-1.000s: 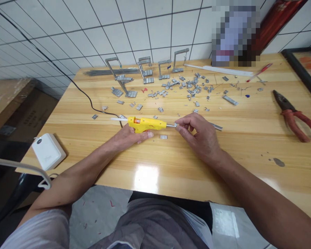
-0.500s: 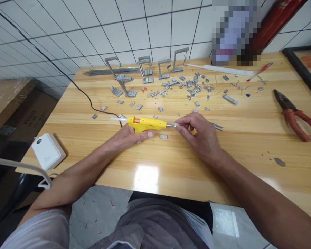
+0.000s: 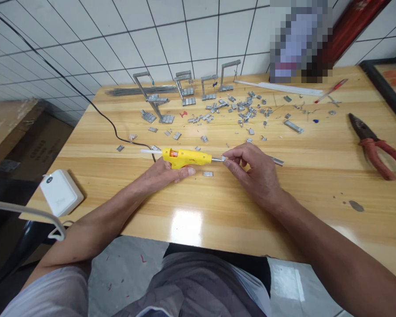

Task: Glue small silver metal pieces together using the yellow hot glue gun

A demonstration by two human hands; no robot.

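Near the tabletop's [image 3: 317, 176] front edge, a left hand [image 3: 161, 174] grips a yellow glue gun [image 3: 185, 157] while the right hand [image 3: 254, 171] pinches a small metal piece [image 3: 224, 158] at its nozzle.

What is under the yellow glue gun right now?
The left hand grips the glue gun from below, above the table. A small metal piece lies just below its nozzle. The hand covers the handle and trigger.

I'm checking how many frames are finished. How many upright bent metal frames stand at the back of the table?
4, in a row by the wall: leftmost frame, second frame, third frame, and rightmost frame. None seems hidden.
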